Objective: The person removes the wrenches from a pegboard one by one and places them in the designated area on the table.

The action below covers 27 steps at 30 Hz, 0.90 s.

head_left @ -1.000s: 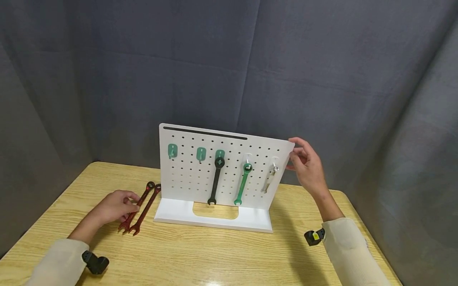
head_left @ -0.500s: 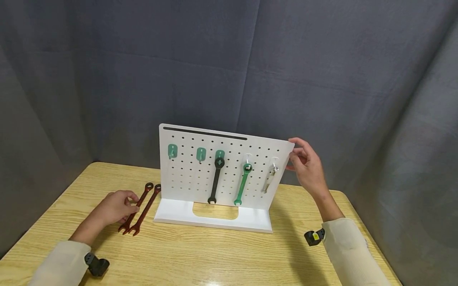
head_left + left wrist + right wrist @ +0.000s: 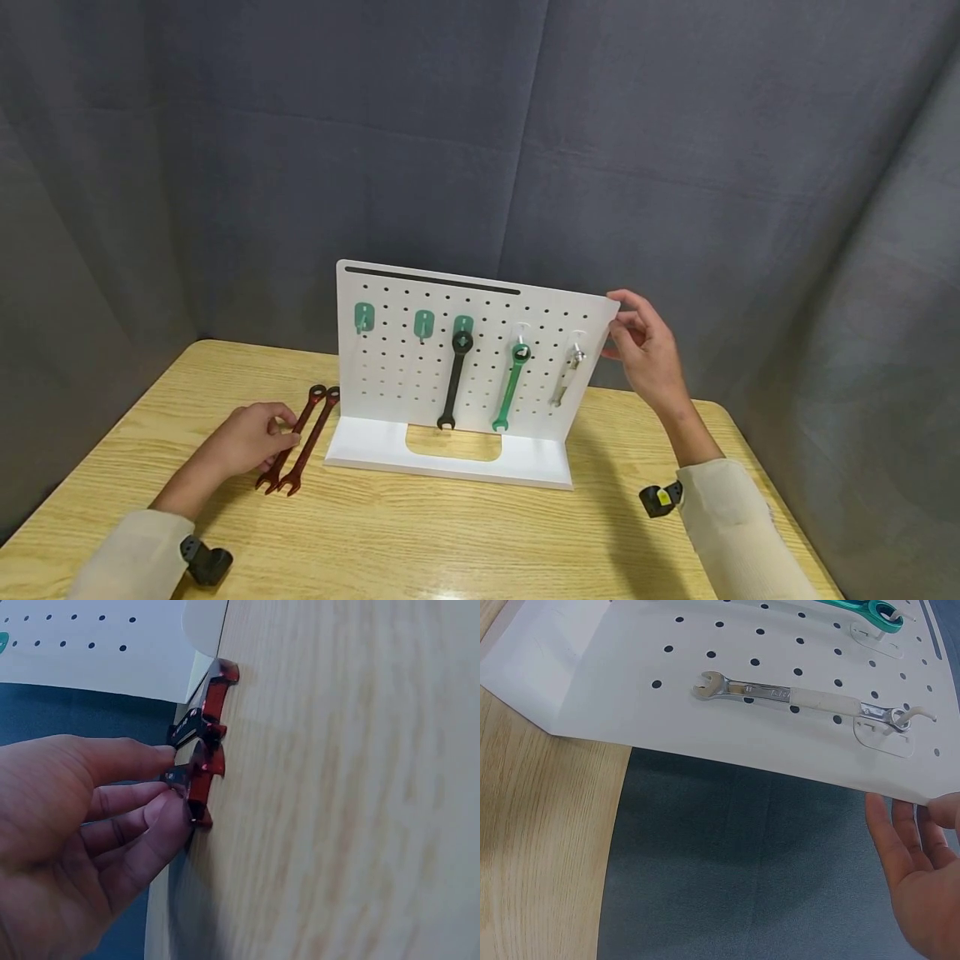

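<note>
Two dark red combination wrenches lie side by side on the table, left of a white pegboard stand [image 3: 375,442]. My left hand [image 3: 243,442] pinches the left wrench [image 3: 199,791] between thumb and fingers, covering its middle in the head view. Close beside it is the other red wrench [image 3: 310,450]. At the pegboard's upper right corner, my right hand [image 3: 654,362] grips the side edge, thumb and fingertips at the rim. On the board hang a black wrench [image 3: 453,383], a green wrench [image 3: 511,392] and a small silver wrench [image 3: 825,703].
Toward the board's left side, two green hooks, the outer one [image 3: 364,317] and the inner one [image 3: 423,324], carry nothing. Behind the wooden table [image 3: 420,542] hangs a grey curtain [image 3: 375,150]. The stand's base has a cutout in its middle.
My left hand has shifted slightly to the right with the pinched wrench, and the lower ends of both red wrenches sit a little further right. My right hand stays at the board's edge.
</note>
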Motion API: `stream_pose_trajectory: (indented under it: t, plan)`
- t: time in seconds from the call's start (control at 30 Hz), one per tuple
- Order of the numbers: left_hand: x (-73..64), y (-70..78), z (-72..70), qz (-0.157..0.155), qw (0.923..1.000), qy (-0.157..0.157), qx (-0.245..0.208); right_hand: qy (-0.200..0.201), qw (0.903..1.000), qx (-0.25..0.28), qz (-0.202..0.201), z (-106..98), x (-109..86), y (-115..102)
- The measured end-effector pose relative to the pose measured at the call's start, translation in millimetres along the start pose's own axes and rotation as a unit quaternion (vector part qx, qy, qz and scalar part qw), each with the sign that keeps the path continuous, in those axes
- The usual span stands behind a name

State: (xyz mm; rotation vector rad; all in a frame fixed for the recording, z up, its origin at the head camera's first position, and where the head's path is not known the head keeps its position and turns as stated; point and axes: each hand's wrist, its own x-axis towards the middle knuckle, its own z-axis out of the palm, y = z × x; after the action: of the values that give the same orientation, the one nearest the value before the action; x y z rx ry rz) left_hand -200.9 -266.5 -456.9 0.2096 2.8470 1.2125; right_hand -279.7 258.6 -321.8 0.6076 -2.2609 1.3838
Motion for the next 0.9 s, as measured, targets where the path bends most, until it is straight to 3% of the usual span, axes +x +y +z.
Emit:
stream_pose_trajectory:
  t: [0.2,0.4,0.6,0.9]
  plan:
    - [0.2,1.9,1.9,0.023,0.9984,0.037,0.037,-0.002,1.0000,0.004,0.002,0.4,-0.7,0.9]
    - [2.9,18.4,3.9,0.068,0.9910,0.092,0.070,0.000,1.0000,0.000,0.002,-0.2,-0.6,1.6]
    - [5.1,42.1,12.3,0.101,0.9906,0.087,0.032,-0.003,1.0000,0.000,0.003,0.5,-1.0,1.2]
    - [18.9,68.5,35.1,0.141,0.9858,0.091,0.009,-0.004,1.0000,-0.002,0.000,0.6,-0.3,1.4]
